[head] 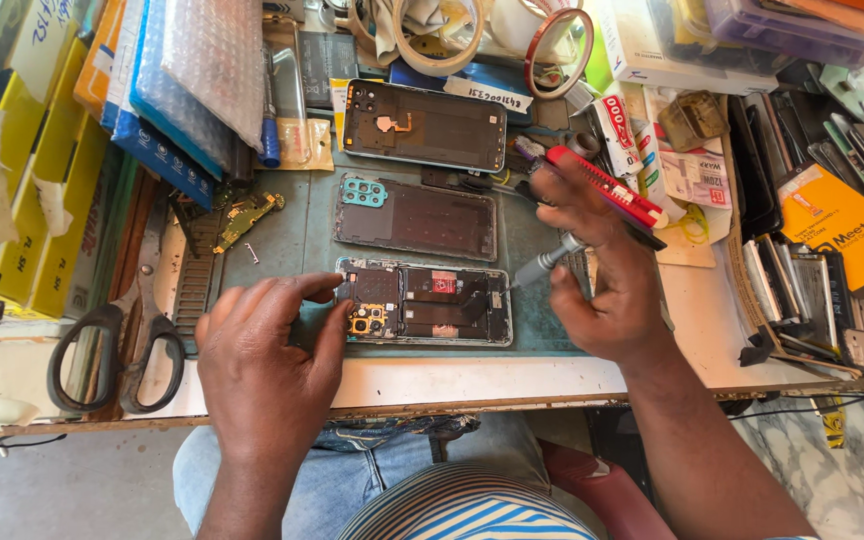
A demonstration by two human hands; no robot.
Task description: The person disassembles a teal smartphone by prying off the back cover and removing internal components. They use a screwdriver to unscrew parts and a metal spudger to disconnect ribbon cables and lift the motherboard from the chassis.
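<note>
The opened smartphone with exposed circuit board (422,302) is laid on the grey-green work mat (302,240) at the near edge of the desk (712,330). Its camera end is steadied by the fingertips of the left hand (262,370). A grey metal-shafted screwdriver (542,265) is gripped in the right hand (602,270), tip set at the phone's right edge. Black-handled scissors (117,350) lie well to the left.

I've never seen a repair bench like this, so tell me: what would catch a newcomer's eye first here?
First, the opened phone with its insides bare, lying on the mat at the bench's near edge. The left hand steadies its camera end while the right hand brings a grey screwdriver to its other end. Two back covers lie just beyond it, and large black-handled scissors rest at the far left.
</note>
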